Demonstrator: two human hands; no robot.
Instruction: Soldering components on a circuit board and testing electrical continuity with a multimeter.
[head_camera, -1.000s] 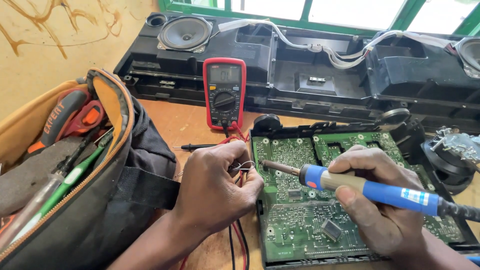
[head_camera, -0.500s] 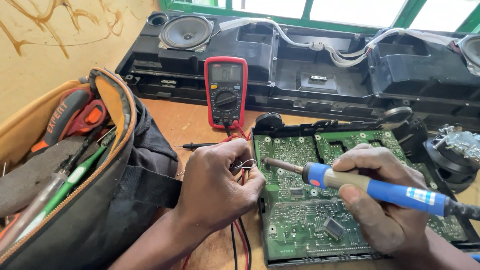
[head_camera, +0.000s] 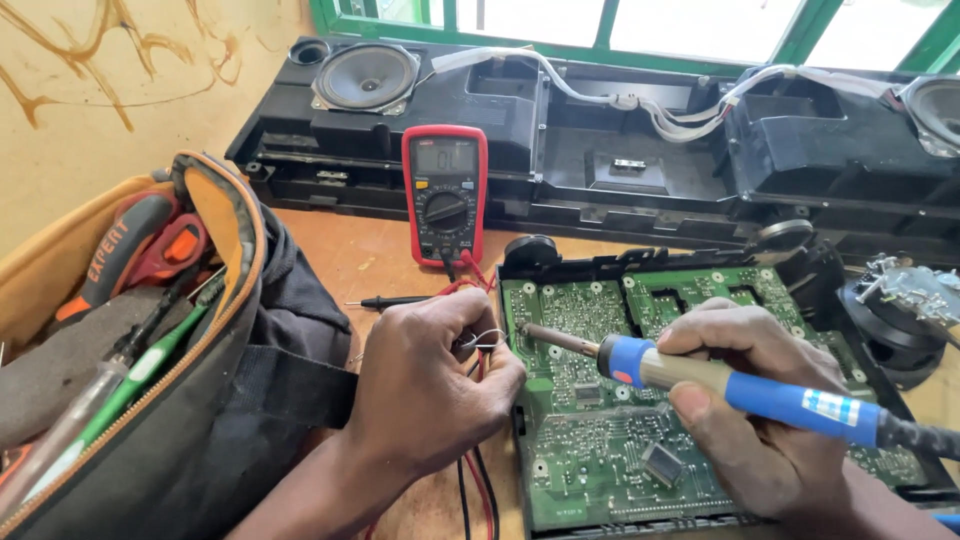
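right hand (head_camera: 760, 400) gripping blue soldering iron (head_camera: 720, 380), tip on green circuit board (head_camera: 620, 440), left hand (head_camera: 430, 385) pinching thin solder wire (head_camera: 487, 338) beside it, red meter (head_camera: 445, 195) behind, tool bag (head_camera: 150, 370) at left, test leads (head_camera: 470, 490) underneath left hand

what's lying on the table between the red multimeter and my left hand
In the head view, a black test probe lies on the wooden table between the multimeter and the left hand, with red lead wires trailing down.
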